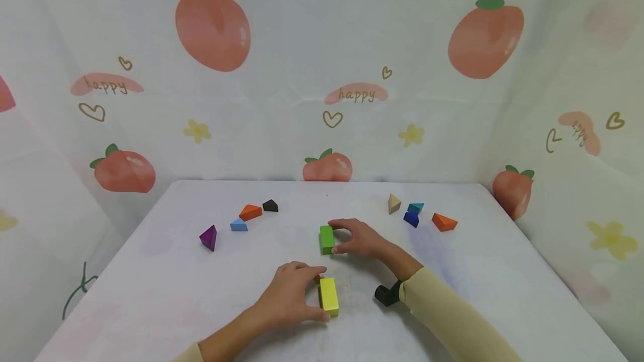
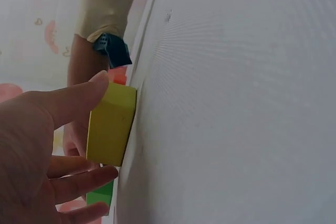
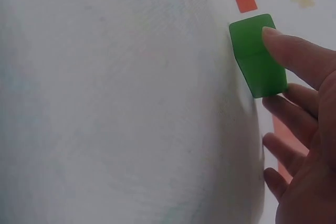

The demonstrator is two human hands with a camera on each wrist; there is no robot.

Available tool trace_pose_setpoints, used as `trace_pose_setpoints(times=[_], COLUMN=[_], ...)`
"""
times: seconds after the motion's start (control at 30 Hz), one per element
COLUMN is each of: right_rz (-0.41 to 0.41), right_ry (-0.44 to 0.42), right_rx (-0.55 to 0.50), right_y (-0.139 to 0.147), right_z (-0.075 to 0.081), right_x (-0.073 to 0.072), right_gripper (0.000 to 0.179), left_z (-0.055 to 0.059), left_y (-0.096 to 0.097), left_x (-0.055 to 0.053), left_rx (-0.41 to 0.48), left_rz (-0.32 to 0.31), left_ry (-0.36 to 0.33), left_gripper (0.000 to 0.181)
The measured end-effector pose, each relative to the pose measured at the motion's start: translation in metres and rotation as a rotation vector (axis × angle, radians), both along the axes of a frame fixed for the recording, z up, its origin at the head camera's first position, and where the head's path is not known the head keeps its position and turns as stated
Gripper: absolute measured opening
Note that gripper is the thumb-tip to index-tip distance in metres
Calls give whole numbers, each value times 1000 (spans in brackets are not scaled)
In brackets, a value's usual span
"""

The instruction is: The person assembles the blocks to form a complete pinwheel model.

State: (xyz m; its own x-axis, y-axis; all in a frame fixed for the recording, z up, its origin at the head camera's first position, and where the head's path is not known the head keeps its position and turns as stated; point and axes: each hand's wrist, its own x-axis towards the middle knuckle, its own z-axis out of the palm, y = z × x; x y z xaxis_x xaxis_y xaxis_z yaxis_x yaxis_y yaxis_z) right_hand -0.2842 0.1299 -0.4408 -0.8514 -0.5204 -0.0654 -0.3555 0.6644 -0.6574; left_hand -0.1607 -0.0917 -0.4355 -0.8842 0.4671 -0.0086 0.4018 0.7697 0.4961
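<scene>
On the white tabletop, a green rectangular block (image 1: 327,239) lies beyond a yellow rectangular block (image 1: 329,296), both near the middle. My left hand (image 1: 289,298) spans the yellow block from its left side, thumb at the near end and fingers at the far end. The left wrist view shows the thumb against one end of the yellow block (image 2: 111,124), with the other fingers spread at the opposite end. From the right, my right hand (image 1: 359,239) pinches the green block between thumb and index finger. Its thumb overlaps the green block (image 3: 258,59) in the right wrist view.
Toward the left lie a purple block (image 1: 209,238), a light blue one (image 1: 238,225), an orange one (image 1: 250,212) and a black one (image 1: 270,205). Back right are a beige block (image 1: 394,203), a teal one (image 1: 415,208), a dark blue one (image 1: 411,218) and another orange block (image 1: 444,222).
</scene>
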Motion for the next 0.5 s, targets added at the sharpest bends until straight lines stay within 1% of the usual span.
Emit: trace_pose_setpoints(times=[0.1,0.2,0.3,0.5], right_rz=[-12,-17,-16,-33], right_ry=[0,-2,0,27], right_rx=[13,27,38,41], right_y=[-1,-1,-1,0], right_z=[1,1,1,5], right_x=[0,-1,-2,-3], right_gripper=[70,69,69,67], left_z=[0,0,0,2], left_y=[1,2,2,0], left_x=[1,1,1,-4], left_rx=[4,6,11,25], left_rz=[12,21,22,19], left_ry=[-3,11,10,8], left_gripper=[80,73,65,62])
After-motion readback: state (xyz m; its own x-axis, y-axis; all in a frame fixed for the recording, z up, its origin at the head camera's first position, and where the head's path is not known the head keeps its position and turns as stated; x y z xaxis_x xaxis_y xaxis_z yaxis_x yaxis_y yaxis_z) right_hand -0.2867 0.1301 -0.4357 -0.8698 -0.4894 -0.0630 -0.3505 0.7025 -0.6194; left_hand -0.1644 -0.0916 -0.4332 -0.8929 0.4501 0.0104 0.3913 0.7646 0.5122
